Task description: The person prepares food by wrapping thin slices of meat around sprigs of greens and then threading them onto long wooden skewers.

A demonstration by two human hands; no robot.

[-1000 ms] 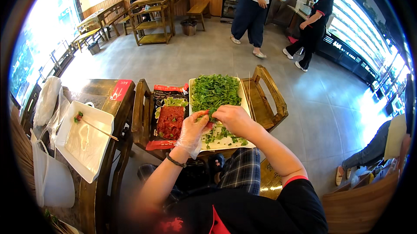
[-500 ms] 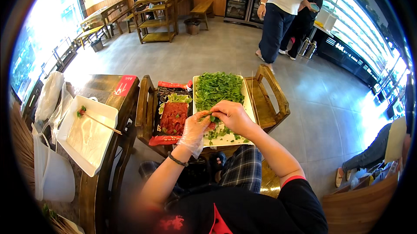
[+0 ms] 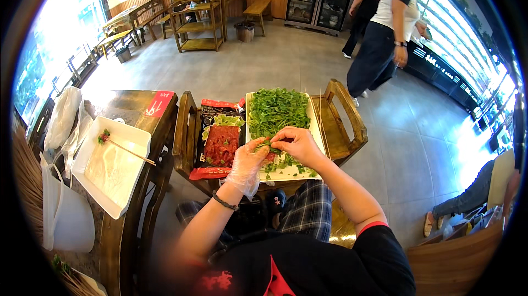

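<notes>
My left hand (image 3: 248, 159), in a clear plastic glove, pinches some green herb leaves (image 3: 268, 145) over the front of the greens tray. From the right, my bare right hand (image 3: 300, 145) closes its fingertips on the same greens, so the two hands almost meet. Behind them a heap of leafy greens (image 3: 279, 113) fills the white tray (image 3: 317, 131), with chopped bits at its near end. To the left lies red sliced meat (image 3: 221, 143) in a black and red tray (image 3: 203, 173), lettuce along its far side. My fingers partly hide what they hold.
On the left table (image 3: 137, 97), a white tray (image 3: 113, 178) holds one skewer (image 3: 129, 151) with meat and greens at its tip. Beside it stand a white bucket (image 3: 74, 219) and bundled sticks (image 3: 26, 180). A wooden chair (image 3: 344, 120) adjoins the greens. Two people (image 3: 379, 37) stand beyond.
My fingers have shifted slightly on the greens, and more leaf shows between them. In the background, the two walking people have changed places near the display fridge.
</notes>
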